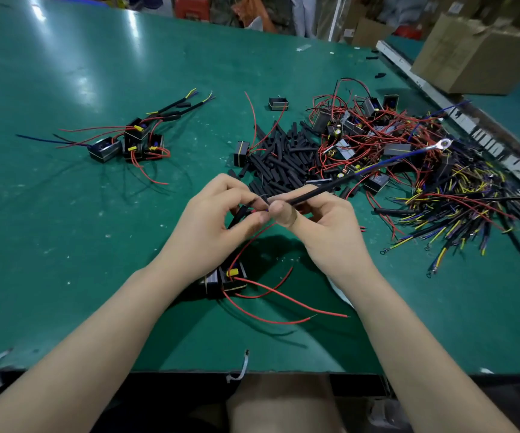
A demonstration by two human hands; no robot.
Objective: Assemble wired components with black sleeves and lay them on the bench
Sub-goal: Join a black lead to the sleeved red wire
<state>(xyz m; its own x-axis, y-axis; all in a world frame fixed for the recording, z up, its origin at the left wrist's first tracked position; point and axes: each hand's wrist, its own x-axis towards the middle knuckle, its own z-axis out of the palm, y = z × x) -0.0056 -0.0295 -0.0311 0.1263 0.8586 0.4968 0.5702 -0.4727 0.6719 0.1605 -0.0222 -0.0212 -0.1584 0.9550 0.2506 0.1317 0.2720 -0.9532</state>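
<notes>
Both hands' grip pinching sleeved wire, left hand, right hand

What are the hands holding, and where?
The right hand pinches a black-sheathed cable near its stripped end. The left hand holds a black sleeve and thin wire ends.

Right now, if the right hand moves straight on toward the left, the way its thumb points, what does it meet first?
Most likely the left hand: the right hand pinches a black-sleeved cable, and its thumb tip almost touches the left fingertips. Depth is unclear.
</notes>
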